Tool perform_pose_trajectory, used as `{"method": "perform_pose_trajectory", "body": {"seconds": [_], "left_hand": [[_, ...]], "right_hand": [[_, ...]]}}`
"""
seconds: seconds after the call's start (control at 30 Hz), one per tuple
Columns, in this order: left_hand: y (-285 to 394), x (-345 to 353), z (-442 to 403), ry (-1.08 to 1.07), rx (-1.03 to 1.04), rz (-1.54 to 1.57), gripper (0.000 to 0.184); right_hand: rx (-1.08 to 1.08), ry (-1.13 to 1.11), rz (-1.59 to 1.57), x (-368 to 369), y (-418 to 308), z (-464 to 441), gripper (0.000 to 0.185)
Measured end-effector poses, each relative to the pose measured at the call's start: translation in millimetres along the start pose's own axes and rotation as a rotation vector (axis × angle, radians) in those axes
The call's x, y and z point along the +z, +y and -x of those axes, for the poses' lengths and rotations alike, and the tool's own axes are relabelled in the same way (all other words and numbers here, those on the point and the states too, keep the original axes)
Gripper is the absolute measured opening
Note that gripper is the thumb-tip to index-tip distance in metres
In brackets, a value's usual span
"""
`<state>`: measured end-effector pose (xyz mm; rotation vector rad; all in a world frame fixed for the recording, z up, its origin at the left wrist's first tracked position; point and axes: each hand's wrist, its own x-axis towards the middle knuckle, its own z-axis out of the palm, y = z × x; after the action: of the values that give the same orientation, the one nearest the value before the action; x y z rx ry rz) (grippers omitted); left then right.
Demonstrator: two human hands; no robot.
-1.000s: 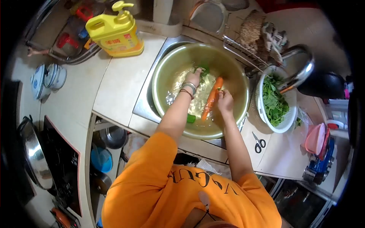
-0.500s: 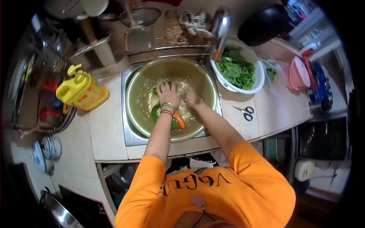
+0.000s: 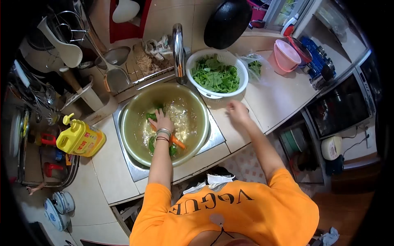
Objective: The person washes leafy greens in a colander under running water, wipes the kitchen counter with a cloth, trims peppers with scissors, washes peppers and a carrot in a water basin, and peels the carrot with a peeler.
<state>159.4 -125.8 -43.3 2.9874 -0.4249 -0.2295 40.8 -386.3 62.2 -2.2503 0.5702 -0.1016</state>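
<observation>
My left hand reaches into a large gold-coloured basin of water, fingers spread over the vegetables. Beneath and around it are green peppers and an orange carrot; the hand and wrist partly cover them. My right hand is closed low over the counter, right of the basin and in front of the white basket of greens. A small dark loop shows at its edge, like a handle of the scissors; their blades are hidden.
A white basket holds leafy greens behind my right hand. The chrome faucet rises behind the basin. A yellow pump bottle stands at left. A plastic bag of greens and pink container are at back right.
My right hand has left the basin and moved right, to where the scissors lay on the counter. My left hand stays in the water. The view has turned and shifted.
</observation>
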Motion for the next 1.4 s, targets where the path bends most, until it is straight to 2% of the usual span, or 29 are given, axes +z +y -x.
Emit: {"method": "perform_pose_trajectory", "body": {"seconds": [0.07, 0.13, 0.2, 0.23, 0.27, 0.3, 0.33, 0.37, 0.4, 0.43, 0.47, 0.53, 0.57, 0.6, 0.67, 0.7, 0.8, 0.87, 0.97, 1.03, 1.07, 1.13, 1.17, 1.2, 1.27, 1.33, 1.4], "left_hand": [[9.7, -6.6, 3.2, 0.053, -0.07, 0.19, 0.038], [29.7, -29.4, 9.1, 0.05, -0.038, 0.169, 0.035], [50.2, -48.2, 19.3, 0.098, 0.092, 0.108, 0.033], [60.8, -49.4, 23.3, 0.103, 0.083, 0.099, 0.033], [72.1, -48.6, 28.8, 0.073, 0.176, 0.333, 0.032], [83.8, -46.7, 33.4, 0.039, 0.273, 0.564, 0.031], [96.3, -46.3, 36.0, 0.106, 0.438, 0.645, 0.032], [108.0, -45.8, 40.5, 0.179, 0.619, 0.549, 0.037], [122.4, -46.1, 47.4, 0.25, 0.714, 0.54, 0.042], [137.8, -50.4, 55.1, 0.26, 0.735, 0.445, 0.043], [151.4, -52.9, 61.0, 0.272, 0.752, 0.35, 0.044], [166.3, -40.7, 61.1, 0.219, 0.761, 0.162, 0.047], [171.8, -34.3, 60.7, 0.279, 0.735, 0.145, 0.044], [176.0, -36.4, 58.3, 0.276, 0.737, 0.135, 0.044], [183.1, -40.9, 56.0, 0.218, 0.689, 0.175, 0.04], [186.8, -37.2, 53.1, 0.312, 0.691, 0.203, 0.036], [188.7, -34.1, 46.5, 0.248, 0.63, 0.226, 0.032], [191.1, -31.4, 43.0, 0.292, 0.643, 0.223, 0.029], [198.3, -31.1, 44.5, 0.336, 0.602, 0.203, 0.024], [204.5, -32.9, 45.4, 0.305, 0.514, 0.129, 0.021], [206.9, -32.5, 45.9, 0.303, 0.511, 0.13, 0.021], [210.8, -34.0, 42.6, 0.204, 0.364, 0.121, 0.02], [211.7, -34.6, 42.0, 0.179, 0.342, 0.122, 0.021], [213.0, -37.5, 41.5, 0.181, 0.328, 0.125, 0.021], [214.5, -44.7, 41.1, 0.006, 0.263, -0.048, 0.021], [212.7, -37.2, 40.7, 0.139, 0.248, -0.003, 0.018], [210.8, -36.9, 42.6, 0.178, 0.264, 0.046, 0.014]], "right_hand": [[-0.245, 0.144, 0.369, -31.1, 23.2, 3.0, 0.028], [-0.238, 0.118, 0.373, -39.9, 42.7, 2.7, 0.03], [-0.227, 0.086, 0.375, -40.1, 49.8, -0.1, 0.031], [-0.155, 0.001, 0.375, -40.6, 46.0, -0.2, 0.036], [-0.078, -0.082, 0.375, -40.7, 44.0, -1.1, 0.04], [-0.1, -0.102, 0.369, -39.4, 44.3, -3.3, 0.042], [-0.096, -0.099, 0.355, -37.1, 43.1, -7.5, 0.042], [-0.115, -0.169, 0.377, -33.7, 41.8, -13.3, 0.042], [-0.136, -0.238, 0.399, -31.8, 43.8, -18.4, 0.042], [-0.204, -0.214, 0.182, -23.9, 55.2, -23.0, 0.042], [-0.206, -0.211, 0.167, -18.6, 64.3, -31.2, 0.042], [0.008, -0.026, -0.428, -9.6, 76.8, -48.0, 0.04], [0.092, -0.004, -0.567, -11.2, 87.6, -65.7, 0.037], [0.093, -0.004, -0.578, -24.3, 80.9, -72.1, 0.037], [0.32, -0.181, -0.891, -58.3, 54.1, -72.4, 0.027], [0.434, -0.198, -1.052, -59.1, 45.6, -77.7, 0.03], [0.392, -0.295, -1.271, -55.0, 48.8, -88.9, 0.029], [0.377, -0.338, -1.305, -53.6, 60.5, -94.5, 0.032], [0.467, -0.408, -1.396, -55.5, 63.7, -94.9, 0.029], [0.376, -0.456, -1.135, -54.2, 55.4, -98.3, 0.024], [0.379, -0.459, -1.133, -54.2, 50.9, -99.6, 0.024], [0.441, -0.448, -0.857, -63.9, 33.9, -101.2, 0.02], [0.358, -0.439, -0.833, -59.9, 39.4, -106.4, 0.017], [0.354, -0.451, -0.825, -59.0, 46.4, -107.0, 0.017], [0.463, -0.326, -1.056, -62.0, 67.7, -104.4, 0.015], [0.395, -0.388, -1.214, -91.7, 84.2, -90.6, 0.013], [0.435, -0.256, -1.121, -111.5, 112.4, -88.2, 0.016]]}}
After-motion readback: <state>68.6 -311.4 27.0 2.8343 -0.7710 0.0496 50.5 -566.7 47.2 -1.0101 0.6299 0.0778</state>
